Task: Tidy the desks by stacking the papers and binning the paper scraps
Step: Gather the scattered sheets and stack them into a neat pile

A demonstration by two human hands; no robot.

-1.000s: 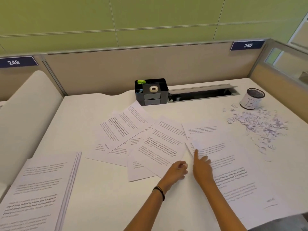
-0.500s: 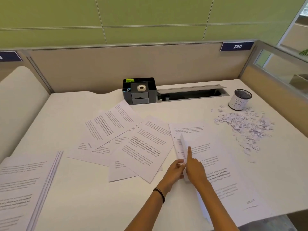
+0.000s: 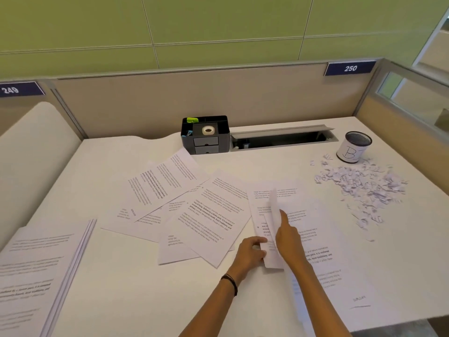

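left hand (image 3: 250,251) pinches raised sheet (image 3: 274,210) at near edge | right hand (image 3: 290,239) just right, index straight, grip unclear | my sheet's long axis near-far

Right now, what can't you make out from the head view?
- Inside of the bin: hidden by its own wall, head view.
- paper stack at left: cut off by the frame's left and bottom edges.
- Thumb of the right hand: hidden behind the lifted sheet.
- Printed text: too small and blurred to read.
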